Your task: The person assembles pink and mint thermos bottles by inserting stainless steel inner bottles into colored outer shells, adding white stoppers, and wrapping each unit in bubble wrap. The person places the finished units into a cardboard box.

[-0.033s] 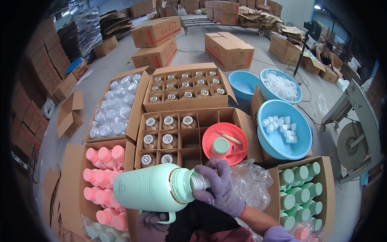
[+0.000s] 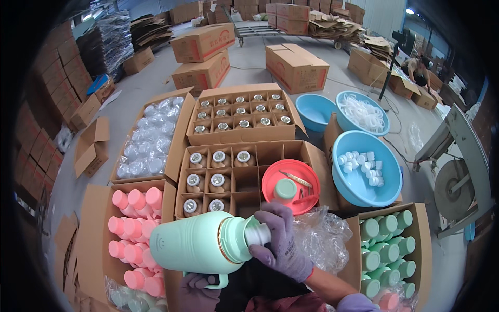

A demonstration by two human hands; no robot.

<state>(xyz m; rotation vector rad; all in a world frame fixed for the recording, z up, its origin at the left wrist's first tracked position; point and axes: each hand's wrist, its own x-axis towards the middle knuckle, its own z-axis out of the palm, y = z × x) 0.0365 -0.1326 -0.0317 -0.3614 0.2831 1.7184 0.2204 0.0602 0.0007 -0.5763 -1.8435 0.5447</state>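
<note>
A mint-green vacuum jug lies tilted on its side in front of me, its mouth toward the right. My right hand, in a purple-grey glove, is closed on a white stopper at that mouth. Under the jug, beside its green handle, my gloved left hand is curled and supports it; part of that hand is hidden. Just beyond, a red basin holds a green cup-shaped lid and a slim pointed tool.
Silver-topped bottle liners stand in divided cartons ahead. Pink jugs fill a carton at left, green jugs one at right. White stoppers lie in a blue basin. Crumpled plastic sits near my right wrist. Another person is far right.
The jug has shifted very slightly to the right. My right hand's fingers have turned a little around the stopper, and the left hand stays beneath.
</note>
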